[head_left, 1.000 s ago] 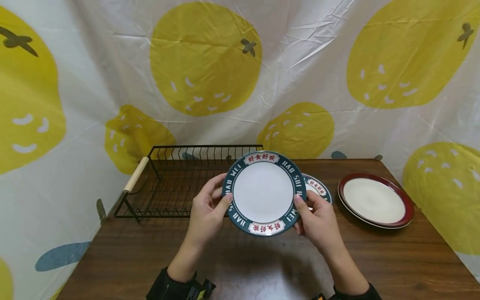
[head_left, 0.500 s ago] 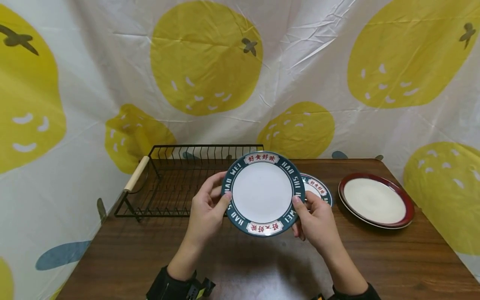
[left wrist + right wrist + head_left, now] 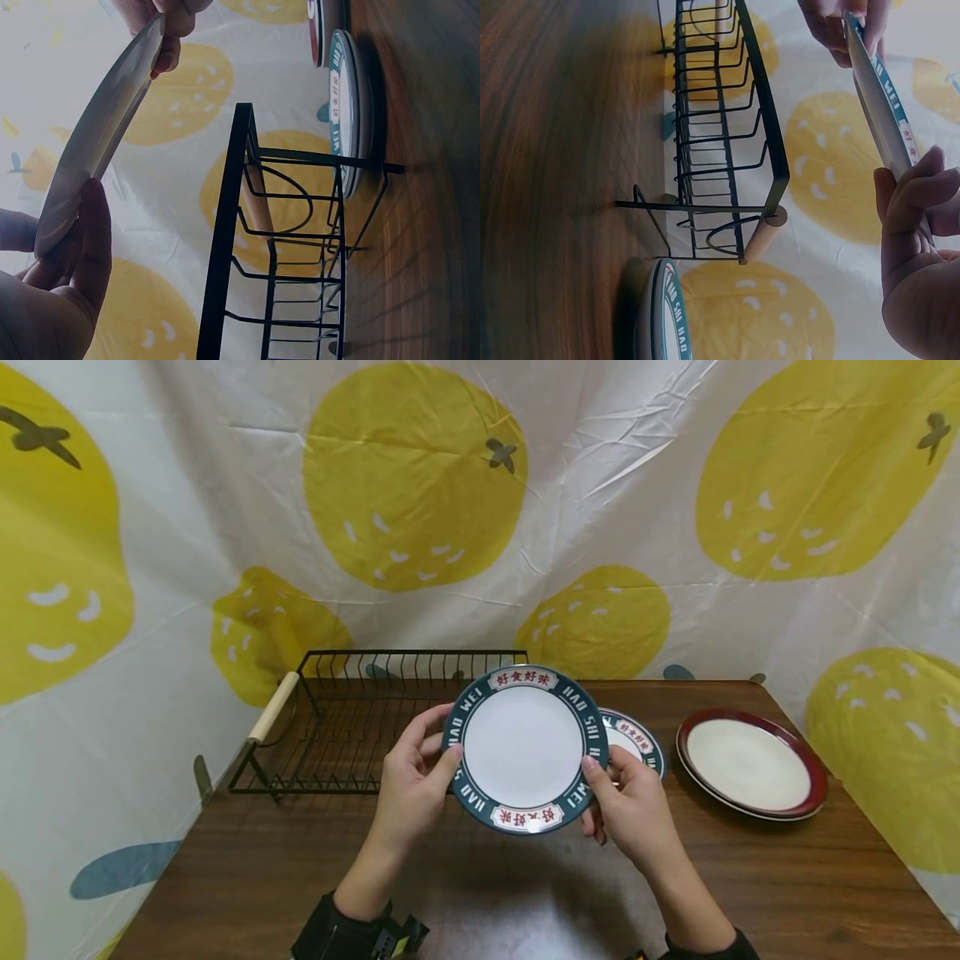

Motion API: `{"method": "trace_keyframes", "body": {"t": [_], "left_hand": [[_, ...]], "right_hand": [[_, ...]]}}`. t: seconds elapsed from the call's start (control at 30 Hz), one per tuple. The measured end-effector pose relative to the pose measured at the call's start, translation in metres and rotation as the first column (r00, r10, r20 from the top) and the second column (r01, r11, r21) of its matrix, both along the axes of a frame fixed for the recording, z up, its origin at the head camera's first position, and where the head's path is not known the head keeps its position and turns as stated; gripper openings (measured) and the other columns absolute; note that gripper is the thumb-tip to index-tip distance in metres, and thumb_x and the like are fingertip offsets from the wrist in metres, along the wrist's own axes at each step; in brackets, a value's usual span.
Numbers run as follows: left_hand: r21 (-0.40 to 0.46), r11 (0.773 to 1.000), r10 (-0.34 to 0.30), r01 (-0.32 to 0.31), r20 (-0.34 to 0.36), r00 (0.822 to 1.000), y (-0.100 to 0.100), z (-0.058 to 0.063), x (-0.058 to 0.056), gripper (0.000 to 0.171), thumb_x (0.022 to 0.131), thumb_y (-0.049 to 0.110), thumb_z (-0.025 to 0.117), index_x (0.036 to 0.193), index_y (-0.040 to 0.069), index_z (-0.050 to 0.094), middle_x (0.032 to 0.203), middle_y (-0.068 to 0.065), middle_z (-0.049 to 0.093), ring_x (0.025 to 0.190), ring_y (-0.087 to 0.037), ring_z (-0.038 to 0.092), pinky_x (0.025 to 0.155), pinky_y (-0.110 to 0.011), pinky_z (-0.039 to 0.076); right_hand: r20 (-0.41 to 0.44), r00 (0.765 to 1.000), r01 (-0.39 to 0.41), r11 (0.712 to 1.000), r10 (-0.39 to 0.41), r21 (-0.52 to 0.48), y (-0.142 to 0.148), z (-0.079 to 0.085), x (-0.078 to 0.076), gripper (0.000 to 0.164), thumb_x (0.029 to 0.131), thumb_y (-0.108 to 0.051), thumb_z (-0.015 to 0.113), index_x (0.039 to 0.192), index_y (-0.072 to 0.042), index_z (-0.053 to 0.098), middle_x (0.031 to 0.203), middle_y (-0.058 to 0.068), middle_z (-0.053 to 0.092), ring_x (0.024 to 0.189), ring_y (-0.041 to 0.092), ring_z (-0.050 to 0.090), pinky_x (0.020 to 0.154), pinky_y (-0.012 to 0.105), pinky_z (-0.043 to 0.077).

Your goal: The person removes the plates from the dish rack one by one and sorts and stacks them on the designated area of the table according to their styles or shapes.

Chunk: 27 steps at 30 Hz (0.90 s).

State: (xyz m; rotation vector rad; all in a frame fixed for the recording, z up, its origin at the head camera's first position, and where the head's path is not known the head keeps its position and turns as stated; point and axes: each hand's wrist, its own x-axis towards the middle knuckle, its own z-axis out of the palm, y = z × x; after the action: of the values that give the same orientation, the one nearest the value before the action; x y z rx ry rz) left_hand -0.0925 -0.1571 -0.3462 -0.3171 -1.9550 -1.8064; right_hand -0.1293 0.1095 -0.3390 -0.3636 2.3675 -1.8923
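A white plate (image 3: 525, 747) with a dark green lettered rim is held up above the table, its face tilted toward me. My left hand (image 3: 412, 777) grips its left edge, thumb on the front and fingers behind. On the opposite edge, my right hand (image 3: 637, 802) pinches the rim the same way. The left wrist view shows the plate (image 3: 101, 139) from its underside, well off the tabletop. Behind it in the head view, another green-rimmed plate (image 3: 637, 741) is partly hidden; in the right wrist view these plates (image 3: 664, 315) look stacked.
A black wire dish rack (image 3: 337, 718) with a wooden handle (image 3: 272, 710) stands at the back left of the brown wooden table (image 3: 247, 877). Stacked plates with dark red rims (image 3: 750, 764) lie at the right. A lemon-print cloth (image 3: 420, 627) hangs behind the table.
Both hands keep their grip on the plate, which has shifted only very slightly left. My right hand's fingers have moved a little along its edge. The other things stay put.
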Motion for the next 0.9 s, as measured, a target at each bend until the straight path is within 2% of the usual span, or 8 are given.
{"method": "trace_keyframes", "body": {"t": [0.27,0.6,0.9], "left_hand": [[-0.011,1.0,0.008,-0.008,0.0,1.0,-0.0008,-0.0028,0.0003,0.047,0.104,0.0,0.061,0.15,0.004,0.052,0.122,-0.025,0.078,0.084,-0.013,0.074,0.073,-0.024,0.065],[-0.025,1.0,0.011,-0.012,-0.014,1.0,-0.0011,-0.0047,-0.0008,0.047,0.105,0.0,0.061,0.15,0.005,0.053,0.122,-0.024,0.077,0.084,-0.013,0.074,0.073,-0.023,0.064],[-0.017,1.0,0.009,-0.009,-0.006,1.0,-0.0008,-0.0038,-0.0016,0.047,0.104,0.0,0.061,0.15,0.006,0.053,0.123,-0.024,0.077,0.085,-0.014,0.075,0.073,-0.024,0.065]], "right_hand": [[0.022,1.0,0.002,1.0,-0.001,-0.008,-0.0004,-0.0007,0.0018,0.028,0.112,-0.024,0.057,0.126,-0.001,0.06,0.071,0.01,0.069,0.05,0.022,0.061,0.046,0.028,0.053],[-0.007,1.0,0.001,1.0,-0.001,-0.015,-0.0002,-0.0009,0.0012,0.026,0.112,-0.023,0.057,0.123,0.0,0.061,0.07,0.011,0.069,0.048,0.022,0.061,0.046,0.028,0.054],[0.0,1.0,0.005,1.0,-0.005,-0.012,-0.0005,-0.0001,0.0012,0.027,0.112,-0.023,0.056,0.123,0.0,0.061,0.069,0.011,0.069,0.049,0.022,0.061,0.046,0.028,0.053]]}}
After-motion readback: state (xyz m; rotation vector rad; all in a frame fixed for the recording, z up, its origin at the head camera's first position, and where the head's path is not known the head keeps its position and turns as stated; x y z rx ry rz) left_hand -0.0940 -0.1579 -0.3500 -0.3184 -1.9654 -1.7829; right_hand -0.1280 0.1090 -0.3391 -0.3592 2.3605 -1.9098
